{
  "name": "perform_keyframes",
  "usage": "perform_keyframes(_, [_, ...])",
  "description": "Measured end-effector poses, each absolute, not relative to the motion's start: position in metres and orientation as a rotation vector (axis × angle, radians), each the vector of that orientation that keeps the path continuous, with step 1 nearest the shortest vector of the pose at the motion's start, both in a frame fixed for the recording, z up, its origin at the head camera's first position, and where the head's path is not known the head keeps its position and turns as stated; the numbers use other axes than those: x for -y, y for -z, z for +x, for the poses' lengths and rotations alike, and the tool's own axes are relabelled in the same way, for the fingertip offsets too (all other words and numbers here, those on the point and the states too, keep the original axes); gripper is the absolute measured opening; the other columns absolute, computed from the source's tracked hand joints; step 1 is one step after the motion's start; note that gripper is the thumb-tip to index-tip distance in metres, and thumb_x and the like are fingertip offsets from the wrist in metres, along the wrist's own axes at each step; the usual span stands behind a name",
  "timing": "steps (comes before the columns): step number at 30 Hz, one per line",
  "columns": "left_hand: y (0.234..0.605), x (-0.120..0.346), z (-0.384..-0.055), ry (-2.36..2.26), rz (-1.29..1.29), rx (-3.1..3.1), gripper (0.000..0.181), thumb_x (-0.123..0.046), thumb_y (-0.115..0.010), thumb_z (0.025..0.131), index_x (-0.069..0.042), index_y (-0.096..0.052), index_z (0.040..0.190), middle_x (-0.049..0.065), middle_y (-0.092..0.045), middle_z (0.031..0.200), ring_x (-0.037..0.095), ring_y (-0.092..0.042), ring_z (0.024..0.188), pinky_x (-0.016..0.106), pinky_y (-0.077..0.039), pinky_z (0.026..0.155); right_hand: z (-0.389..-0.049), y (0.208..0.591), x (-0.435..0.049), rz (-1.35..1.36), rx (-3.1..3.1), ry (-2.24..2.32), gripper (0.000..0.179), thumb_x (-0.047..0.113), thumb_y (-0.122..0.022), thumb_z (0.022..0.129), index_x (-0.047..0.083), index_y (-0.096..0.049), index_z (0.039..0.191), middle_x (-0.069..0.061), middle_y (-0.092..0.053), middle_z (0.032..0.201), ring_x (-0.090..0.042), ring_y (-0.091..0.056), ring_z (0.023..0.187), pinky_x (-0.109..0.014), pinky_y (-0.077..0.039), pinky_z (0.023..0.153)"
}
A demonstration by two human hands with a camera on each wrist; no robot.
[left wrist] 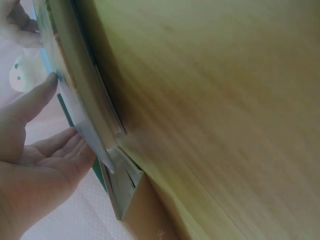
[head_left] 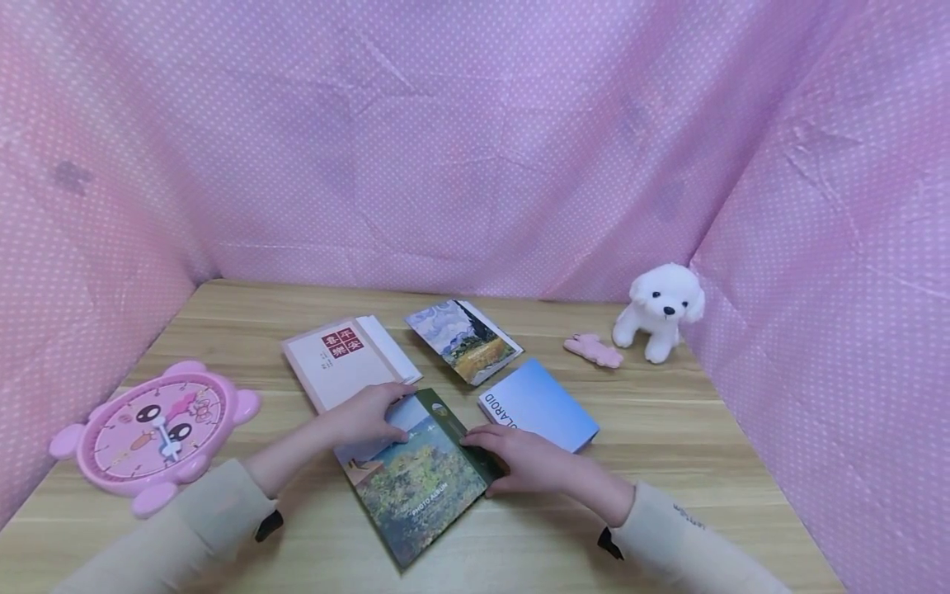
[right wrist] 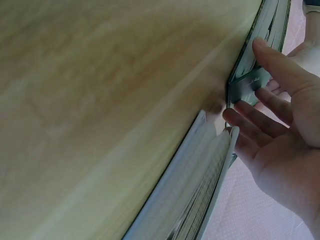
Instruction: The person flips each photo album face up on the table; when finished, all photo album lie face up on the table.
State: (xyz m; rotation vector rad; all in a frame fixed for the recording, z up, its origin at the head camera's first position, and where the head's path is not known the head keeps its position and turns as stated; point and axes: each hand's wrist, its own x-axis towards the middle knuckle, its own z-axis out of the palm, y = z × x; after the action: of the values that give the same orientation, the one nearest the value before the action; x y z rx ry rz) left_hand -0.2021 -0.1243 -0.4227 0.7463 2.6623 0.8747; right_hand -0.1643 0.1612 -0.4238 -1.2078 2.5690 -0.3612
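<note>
A green photo album with a landscape cover lies at the table's front middle. My left hand holds its far left corner; in the left wrist view the thumb lies on the cover and the fingers sit against its edge. My right hand holds the album's right edge. The right wrist view has the thumb on top of the album and the fingers at its side.
A blue Polaroid album lies right of my right hand, a painted-cover album behind, and a white album with red characters by my left hand. A pink clock is far left; a plush dog and a pink item are back right.
</note>
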Motion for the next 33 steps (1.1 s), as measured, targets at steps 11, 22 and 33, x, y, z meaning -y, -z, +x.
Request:
perform_keyframes(11, [0.4234, 0.1230, -0.2051, -0.870, 0.776, -2.679, 0.073, -0.021, -0.082, 0.072, 0.003, -0.049, 0.133, 0.021, -0.054, 0.132, 0.033, -0.054, 0.117, 0.045, -0.045, 0.098, -0.1635, 0.4223, -0.1610, -1.219, -2.560, 0.437, 0.063, 0.029, -0.076, 0.079, 0.015, -0.050, 0.135, -0.003, -0.051, 0.136, -0.017, -0.049, 0.124, -0.032, -0.043, 0.103])
perform_keyframes(22, [0.4216, 0.1205, -0.2061, -0.904, 0.789, -2.701, 0.070, -0.018, -0.082, 0.071, 0.003, -0.052, 0.131, 0.019, -0.057, 0.128, 0.031, -0.057, 0.113, 0.043, -0.047, 0.096, -0.1648, 0.4193, -0.1633, -1.244, -2.535, 0.511, 0.063, 0.030, -0.077, 0.078, 0.016, -0.052, 0.134, -0.003, -0.051, 0.136, -0.017, -0.050, 0.123, -0.033, -0.043, 0.103])
perform_keyframes(33, [0.4182, 0.1187, -0.2070, -0.981, 0.802, -2.734, 0.067, -0.017, -0.083, 0.070, 0.000, -0.055, 0.129, 0.016, -0.061, 0.123, 0.029, -0.059, 0.108, 0.041, -0.051, 0.090, -0.1669, 0.4152, -0.1661, -1.327, -2.536, 0.541, 0.066, 0.031, -0.078, 0.074, 0.017, -0.052, 0.133, -0.004, -0.048, 0.139, -0.018, -0.051, 0.122, -0.033, -0.044, 0.101])
